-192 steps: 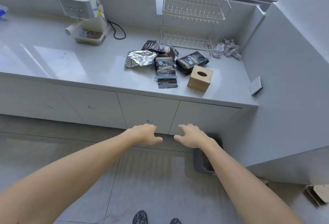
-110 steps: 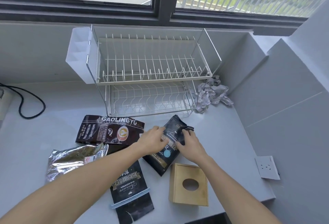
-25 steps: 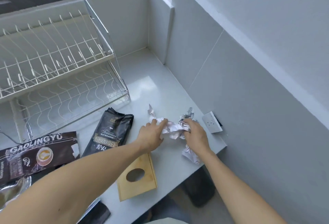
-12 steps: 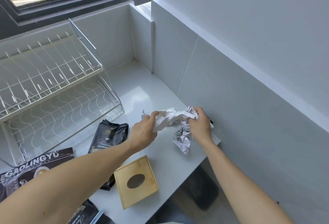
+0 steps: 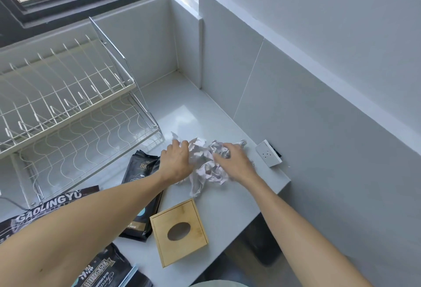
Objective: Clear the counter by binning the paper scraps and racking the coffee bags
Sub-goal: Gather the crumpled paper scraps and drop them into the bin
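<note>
A pale grey surface point(image 5: 218, 209) runs into a corner under a dark-framed window, with tiled wall on its right. The largest thing on it is a white two-tier wire rack point(image 5: 68, 109), standing at the back left with both tiers bare. Below the surface's right end, on the floor, a dark bin point(image 5: 264, 248) shows partly past the edge.

Coffee bags lie flat in front of the rack: a dark bag lettered GAOLINGYU point(image 5: 45, 209) at the far left, a black coffee bag point(image 5: 141, 172) just beside it with the left forearm crossing over its middle, and a third black bag point(image 5: 102, 270) at the bottom edge, cut off by the frame. A square wooden tissue box point(image 5: 180, 232) with an oval hole sits near the front edge, just right of the black bag. A white socket block point(image 5: 268, 155) lies near the right wall.

The crumpled paper scraps point(image 5: 207, 168) rest on the surface between the rack's foot and the socket. The left hand point(image 5: 175, 163) presses on their left side, fingers point(image 5: 180, 145) curled into the paper's upper edge. The right hand point(image 5: 237, 163) covers the right side, its fingers point(image 5: 218, 159) bent down into the wad. Both hands are gathering the paper between them; a loose tail of paper trails toward the tissue box, outside either grip.
</note>
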